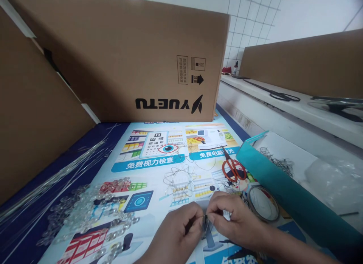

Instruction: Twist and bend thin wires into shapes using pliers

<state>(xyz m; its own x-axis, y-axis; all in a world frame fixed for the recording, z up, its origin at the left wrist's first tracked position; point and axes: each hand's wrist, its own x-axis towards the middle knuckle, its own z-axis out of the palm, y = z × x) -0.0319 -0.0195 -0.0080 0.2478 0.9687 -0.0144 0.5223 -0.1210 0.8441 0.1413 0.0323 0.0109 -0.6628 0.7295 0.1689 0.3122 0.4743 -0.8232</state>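
Note:
Low in the middle of the head view, my left hand and my right hand are close together, fingertips pinched. Between them is a small piece with thin wire, too small to make out fully; both hands pinch it. Just beyond the hands, a flower-shaped wire frame lies on the printed sheet. Scissors with red handles lie behind my right hand, points away from me. A roll of wire or tape sits right of my right hand. Many clear beads are spread on the left.
A large cardboard box stands at the back, with another cardboard panel at the left. Long thin wires lie at the left. A teal box at the right holds small metal pieces and plastic. Behind it, a white ledge carries tools.

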